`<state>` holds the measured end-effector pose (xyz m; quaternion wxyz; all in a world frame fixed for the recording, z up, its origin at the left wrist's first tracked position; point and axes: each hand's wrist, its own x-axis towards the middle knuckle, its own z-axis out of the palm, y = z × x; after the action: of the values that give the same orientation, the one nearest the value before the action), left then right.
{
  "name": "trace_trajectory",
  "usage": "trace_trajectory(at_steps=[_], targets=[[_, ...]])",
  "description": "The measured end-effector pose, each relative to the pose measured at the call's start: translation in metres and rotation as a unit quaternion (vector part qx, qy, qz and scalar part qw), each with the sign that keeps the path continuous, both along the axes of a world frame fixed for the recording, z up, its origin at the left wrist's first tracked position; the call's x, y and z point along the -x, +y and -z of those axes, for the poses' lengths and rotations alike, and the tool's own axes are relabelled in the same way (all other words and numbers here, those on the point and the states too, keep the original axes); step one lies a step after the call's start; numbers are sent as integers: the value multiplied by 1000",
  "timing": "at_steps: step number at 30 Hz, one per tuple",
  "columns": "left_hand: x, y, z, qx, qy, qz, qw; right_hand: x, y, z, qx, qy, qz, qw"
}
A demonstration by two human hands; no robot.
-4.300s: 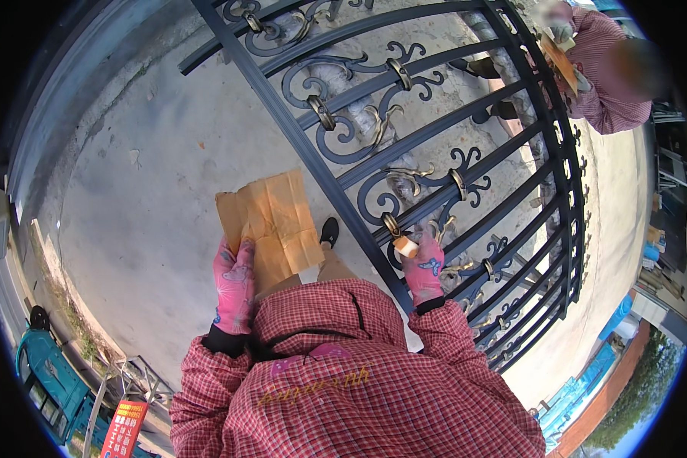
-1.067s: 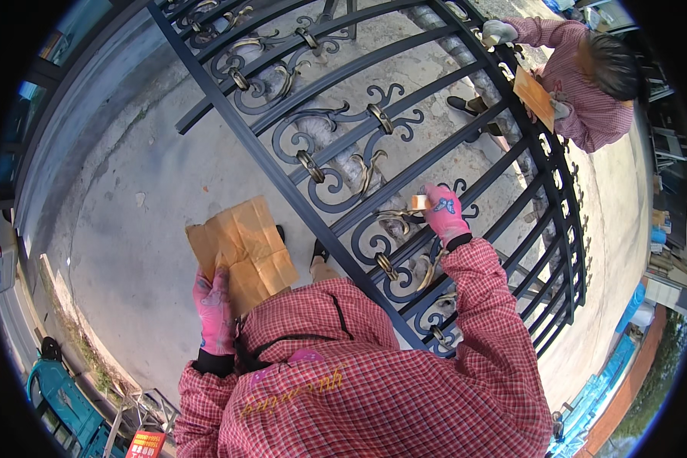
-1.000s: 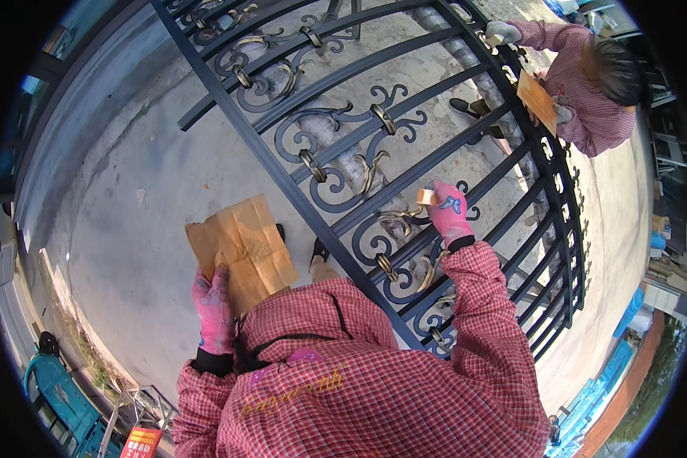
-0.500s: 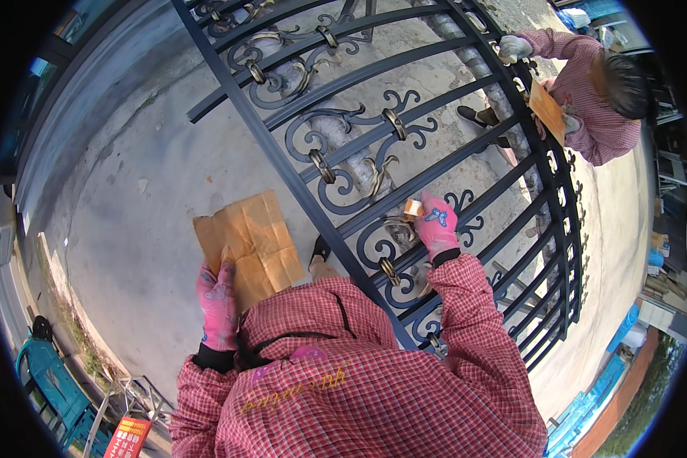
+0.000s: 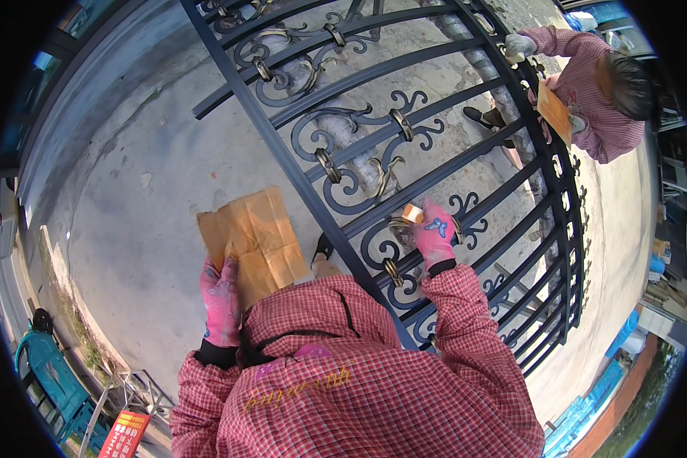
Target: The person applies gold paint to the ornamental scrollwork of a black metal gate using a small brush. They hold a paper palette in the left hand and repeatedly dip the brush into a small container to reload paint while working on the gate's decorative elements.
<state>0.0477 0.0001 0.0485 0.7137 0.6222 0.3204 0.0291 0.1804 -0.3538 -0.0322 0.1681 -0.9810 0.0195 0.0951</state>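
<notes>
My left hand (image 5: 220, 301), in a pink glove, grips the lower left edge of a creased brown sheet of cardboard (image 5: 263, 237), thumb on top. My right hand (image 5: 437, 235), gloved in pink with a blue butterfly print, is closed around a small white block (image 5: 413, 214) with orange-brown stains, which looks like a sponge. It is held at the scrollwork of a black metal gate (image 5: 313, 196), beside a bar. Gold-tinted collars (image 5: 401, 124) and leaf shapes decorate the curls. Whether the sponge touches the metal cannot be made out.
Across the gate, a co-worker (image 5: 607, 103) in a checked jacket and pale gloves holds an orange-brown board (image 5: 554, 114). Wrapped rolls (image 5: 351, 145) lie under the gate. At lower left are a teal vehicle (image 5: 57, 374) and a red sign (image 5: 124, 433). Concrete ground (image 5: 145, 221) surrounds the gate.
The view has shifted slightly. My right hand has moved a little down the gate with the sponge. My left hand keeps hold of the cardboard.
</notes>
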Motion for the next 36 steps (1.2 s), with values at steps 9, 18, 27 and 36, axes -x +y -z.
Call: trace_trajectory(at_steps=[9,18,27,36], targets=[[-4,-1,1,12,13,-10,1000,10,7,2,-70,-28,62,995],[-2,1,0,-9,30,7,999,26,13,10,-81,-47,54,994],[-2,-1,-1,-9,37,-8,999,19,5,0,-13,-75,-23,997],[0,-3,2,-10,25,-1,1000,-5,-26,-4,42,-57,-108,992]])
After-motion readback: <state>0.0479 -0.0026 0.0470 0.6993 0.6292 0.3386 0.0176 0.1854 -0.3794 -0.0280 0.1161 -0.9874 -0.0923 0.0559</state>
